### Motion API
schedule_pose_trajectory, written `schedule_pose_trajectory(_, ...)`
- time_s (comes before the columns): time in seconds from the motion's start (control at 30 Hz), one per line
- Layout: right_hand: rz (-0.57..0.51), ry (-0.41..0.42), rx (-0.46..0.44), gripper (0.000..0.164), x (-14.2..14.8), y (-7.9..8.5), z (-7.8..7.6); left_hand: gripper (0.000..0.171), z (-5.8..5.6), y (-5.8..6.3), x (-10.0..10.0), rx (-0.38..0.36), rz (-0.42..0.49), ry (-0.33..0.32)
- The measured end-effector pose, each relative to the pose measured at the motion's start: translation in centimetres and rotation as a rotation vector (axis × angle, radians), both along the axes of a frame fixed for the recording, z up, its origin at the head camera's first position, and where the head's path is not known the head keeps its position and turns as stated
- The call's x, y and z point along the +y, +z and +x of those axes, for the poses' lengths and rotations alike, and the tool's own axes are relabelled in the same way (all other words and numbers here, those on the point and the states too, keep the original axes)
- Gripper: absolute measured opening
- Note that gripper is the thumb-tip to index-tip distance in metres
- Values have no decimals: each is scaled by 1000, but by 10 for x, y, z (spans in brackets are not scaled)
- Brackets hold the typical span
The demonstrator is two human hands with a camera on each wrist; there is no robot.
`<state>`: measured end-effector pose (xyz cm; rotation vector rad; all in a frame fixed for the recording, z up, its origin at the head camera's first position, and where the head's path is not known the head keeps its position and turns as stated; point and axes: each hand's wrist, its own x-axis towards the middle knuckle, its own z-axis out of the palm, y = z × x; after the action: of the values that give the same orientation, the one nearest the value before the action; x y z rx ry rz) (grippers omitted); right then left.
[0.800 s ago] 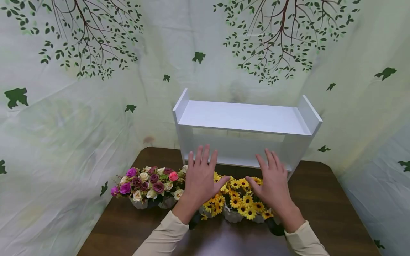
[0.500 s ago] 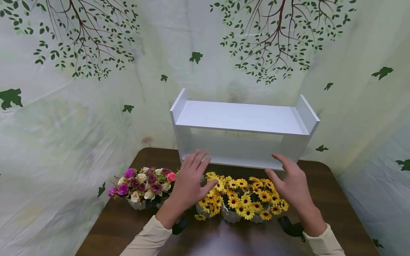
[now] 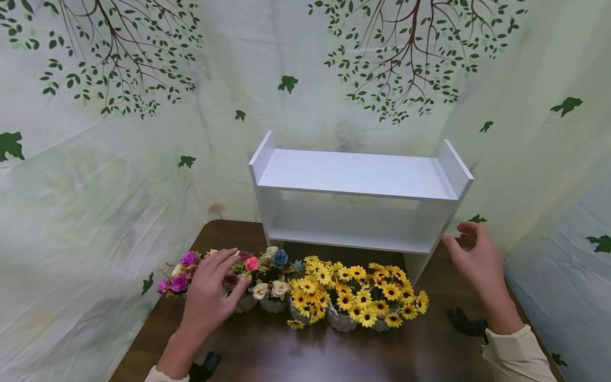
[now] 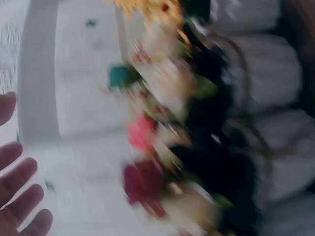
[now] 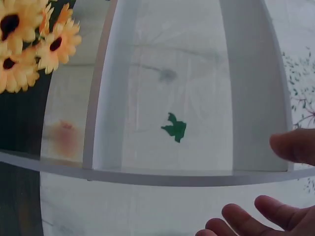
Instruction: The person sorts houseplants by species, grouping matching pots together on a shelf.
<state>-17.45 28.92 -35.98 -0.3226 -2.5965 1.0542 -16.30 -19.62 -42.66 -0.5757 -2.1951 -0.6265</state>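
My left hand [image 3: 212, 294] hovers over the potted artificial roses [image 3: 279, 289], its fingers relaxed and slightly bent, holding nothing. Purple, cream, pink and blue blooms show around it, partly hidden behind the hand. In the left wrist view its fingertips [image 4: 29, 196] stand apart from the blurred roses [image 4: 172, 83]. My right hand [image 3: 479, 262] is beside the right end of the white two-tier shelf [image 3: 358, 172], loosely curved and gripping nothing. The right wrist view has its thumb [image 5: 295, 146] and fingers [image 5: 246, 219] spread apart near the shelf's side panel [image 5: 187, 178].
Several pots of yellow daisy-like flowers [image 3: 358, 297] stand in front of the shelf, right of the roses. All rest on a dark brown wooden table [image 3: 353, 355]. A fabric backdrop with printed branches and leaves [image 3: 229, 175] hangs behind. Black wrist devices [image 3: 468, 322] show below the hands.
Both hands have spread apart: the left has moved left from beside the yellow flowers to over the roses, the right has moved right past the shelf's end. The fingers have become more bent.
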Motion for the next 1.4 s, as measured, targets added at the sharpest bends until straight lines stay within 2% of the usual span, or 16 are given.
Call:
schedule_pose_trajectory(0.1,-44,61,-53,69,7,3,-13,35,13,-14,-20,6,127,57)
schedule_pose_trajectory(0.2,-67,90,-75,75,12,5,-26,33,28,-29,-32,-7,239,155)
schedule_pose_trajectory(0.3,-78,91,-25,76,14,4,-36,30,41,-48,-37,-41,336,281)
schedule_pose_trajectory(0.4,-90,46,73,70,12,2,-43,25,52,-66,-42,-120,404,416)
schedule_pose_trajectory(0.5,-98,-23,200,59,4,-3,-53,18,62,-81,-52,-268,471,534)
schedule_pose_trajectory(0.6,-92,-60,291,53,-4,-6,-63,17,67,-91,-63,-494,526,607)
schedule_pose_trajectory(0.67,-83,-50,293,54,-7,-8,-70,24,67,-97,-71,-650,534,646)
schedule_pose_trajectory(0.77,-83,-29,234,60,-6,-10,-76,33,63,-103,-79,-820,539,641)
schedule_pose_trajectory(0.83,-82,-33,211,61,-3,-10,-76,37,56,-107,-82,-881,531,605)
schedule_pose_trajectory(0.97,-46,-64,244,52,6,-9,-75,45,34,-112,-82,-932,519,540)
schedule_pose_trajectory(1.1,-17,-45,286,47,9,-11,-79,64,16,-116,-82,-971,520,548)
schedule_pose_trajectory(1.17,-8,-41,294,46,9,-12,-81,78,9,-119,-84,-992,531,531)
schedule_pose_trajectory(1.27,18,-53,300,43,7,-13,-81,89,1,-124,-86,-952,524,505)
schedule_pose_trajectory(1.33,29,-57,292,42,7,-13,-80,87,-3,-130,-87,-872,519,498)
schedule_pose_trajectory(1.4,31,-57,280,43,6,-13,-80,77,-6,-135,-87,-768,498,504)
